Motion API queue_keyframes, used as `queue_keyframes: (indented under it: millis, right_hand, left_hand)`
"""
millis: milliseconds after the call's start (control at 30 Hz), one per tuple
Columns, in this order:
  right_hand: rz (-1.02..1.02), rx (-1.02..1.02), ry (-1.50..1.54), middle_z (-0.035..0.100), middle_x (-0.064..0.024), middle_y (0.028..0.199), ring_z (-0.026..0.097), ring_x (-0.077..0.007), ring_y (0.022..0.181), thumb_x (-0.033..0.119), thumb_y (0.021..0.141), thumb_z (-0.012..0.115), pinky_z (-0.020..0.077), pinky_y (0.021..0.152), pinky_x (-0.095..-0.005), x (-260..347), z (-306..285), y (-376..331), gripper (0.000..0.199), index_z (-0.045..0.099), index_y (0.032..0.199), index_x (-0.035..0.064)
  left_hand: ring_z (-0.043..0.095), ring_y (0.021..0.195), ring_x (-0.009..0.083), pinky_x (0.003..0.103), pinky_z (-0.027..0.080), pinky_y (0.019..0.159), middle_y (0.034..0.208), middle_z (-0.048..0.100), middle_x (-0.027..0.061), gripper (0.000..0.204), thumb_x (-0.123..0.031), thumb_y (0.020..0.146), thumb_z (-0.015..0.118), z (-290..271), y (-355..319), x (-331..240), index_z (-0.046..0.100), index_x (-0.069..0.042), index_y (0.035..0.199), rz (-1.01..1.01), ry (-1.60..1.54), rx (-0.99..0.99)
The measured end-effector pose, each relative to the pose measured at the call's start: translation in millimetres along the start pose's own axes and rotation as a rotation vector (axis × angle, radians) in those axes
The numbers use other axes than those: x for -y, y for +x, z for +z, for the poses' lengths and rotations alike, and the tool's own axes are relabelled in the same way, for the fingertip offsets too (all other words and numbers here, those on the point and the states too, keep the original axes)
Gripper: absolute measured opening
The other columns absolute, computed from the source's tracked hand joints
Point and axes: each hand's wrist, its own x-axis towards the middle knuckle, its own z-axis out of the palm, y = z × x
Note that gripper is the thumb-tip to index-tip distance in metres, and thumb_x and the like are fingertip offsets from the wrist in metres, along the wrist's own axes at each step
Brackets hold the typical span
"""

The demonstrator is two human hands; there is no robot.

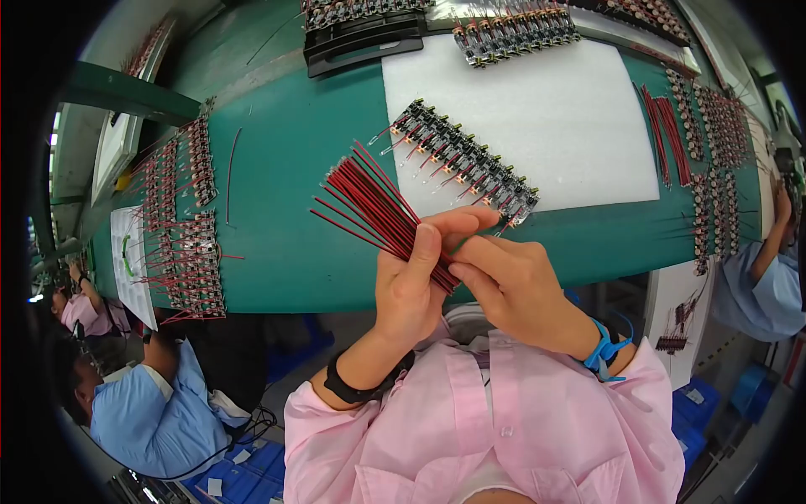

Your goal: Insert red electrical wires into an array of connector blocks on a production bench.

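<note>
Above the near edge of the green tabletop (pixel 294 168), the left hand (pixel 411 286) is closed around a bundle of red and black wires (pixel 378 210), thumb pressed across them, their free ends fanning up and to the left; the right hand (pixel 512 286) comes in from the right, its fingertips (pixel 460 270) pinched narrow on the bundle just below the left thumb, seemingly picking out a single strand. Just beyond the hands, on the near left corner of a white foam sheet (pixel 571 126), lies a strip of small circuit boards (pixel 462 160), its near end almost touching the fingers; more board strips (pixel 189 227) with wires attached lie toward the left edge, and loose red wires (pixel 667 134) toward the right edge. To do this well, I judge the left grip should stay firm enough that the fan does not slip, yet loose enough for one wire to slide free; the right fingers should pinch one strand only, near its end, and draw it straight along the bundle rather than sideways, so neighbours are not dragged out or bent.
</note>
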Motion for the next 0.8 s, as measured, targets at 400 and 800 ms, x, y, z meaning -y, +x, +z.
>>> queue_keyframes:
  millis: [400,800]
  right_hand:
    - [0.001,0.066,0.093,0.048,-0.0088,0.059,0.047,-0.0199,0.046,0.001,0.071,0.054,0.0333,0.041,-0.0275,-1.6,0.0,2.2,0.005,0.049,0.071,-0.0003]
    - [0.483,-0.141,0.661,0.056,-0.0087,0.062,0.043,-0.0059,0.04,0.001,0.077,0.049,0.0318,0.035,-0.0169,-11.3,-44.7,-12.5,0.006,0.049,0.08,-0.0042]
  left_hand:
    - [0.055,0.082,0.0235,0.033,0.044,0.076,0.092,0.053,0.0197,0.03,-0.022,0.088,0.035,-4.6,-2.9,-7.8,0.05,0.004,0.085,0.02,0.071,-0.281]
    - [0.025,0.041,0.0085,0.025,0.027,0.042,0.05,0.031,0.0009,0.04,-0.037,0.084,0.04,-34.1,-21.2,-14.8,0.032,-0.007,0.059,0.273,0.32,-0.187]
